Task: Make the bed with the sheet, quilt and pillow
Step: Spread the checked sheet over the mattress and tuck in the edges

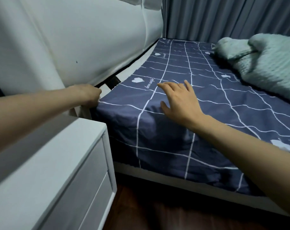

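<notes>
Head view is showing the left hand's fingers (95, 95) curling down at the near-left corner of the sheet (174, 123), in the gap between mattress and headboard (74, 39); they are looking clamped on the sheet's edge there, though the tips are hiding behind the corner, so the pinch itself is a judgement. The right hand (175, 98) is lying flat on top of the sheet just beside that corner, fingers apart and straight, pressing the cloth down and gripping nothing.

Further out, the dark checked sheet is covering the mattress top and hanging down its near side, with a strip of bare white mattress (141, 60) showing along the headboard edge. The quilt (260, 67), pale green and bunched, is sitting at the far right of the bed, well apart from both hands. No pillow is showing. A white nightstand (61, 163) is standing near left, just beside the corner.

The step in hand is seemingly tucking this corner. Doing it well means keeping the right palm pinning the top so the grid lines are staying straight, while the left hand is drawing the edge taut and pushing it down into the gap, covering that bare strip without dragging the far side loose.
</notes>
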